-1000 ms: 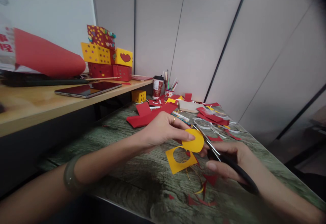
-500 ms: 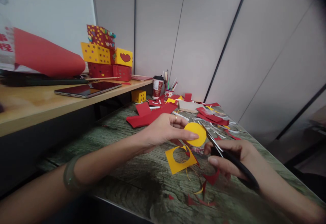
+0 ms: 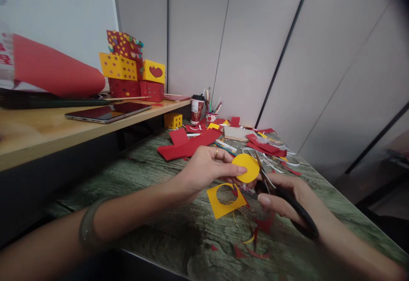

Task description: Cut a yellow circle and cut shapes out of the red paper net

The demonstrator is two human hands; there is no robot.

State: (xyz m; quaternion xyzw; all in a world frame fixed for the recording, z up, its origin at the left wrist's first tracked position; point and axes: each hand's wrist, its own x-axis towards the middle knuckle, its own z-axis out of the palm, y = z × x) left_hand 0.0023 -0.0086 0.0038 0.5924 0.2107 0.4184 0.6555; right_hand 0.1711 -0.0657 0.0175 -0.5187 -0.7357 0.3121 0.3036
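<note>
Between thumb and fingers, my left hand [image 3: 211, 170] pinches a round yellow paper disc [image 3: 250, 168]. My right hand [image 3: 290, 195] is closed around the black handles of the scissors [image 3: 295, 208]. Their blades point up and left at the disc's right edge; whether they touch it is hard to tell. Below the disc, a yellow paper piece with a round hole [image 3: 220, 208] lies on the dark wood-grained table [image 3: 179, 238]. Red and yellow scraps [image 3: 264, 223] are scattered beneath my right hand.
Red paper strips [image 3: 191, 144] and white loops lie farther back, with a lidded cup [image 3: 197, 109] and a pen holder [image 3: 211, 117]. On the raised shelf [image 3: 41, 134] at left are a tablet [image 3: 108, 113], stacked red and yellow boxes [image 3: 123, 68] and a red roll [image 3: 54, 65].
The scissors have shifted slightly left and their blades now stand more upright beside the disc. My right hand has moved a little left with them.
</note>
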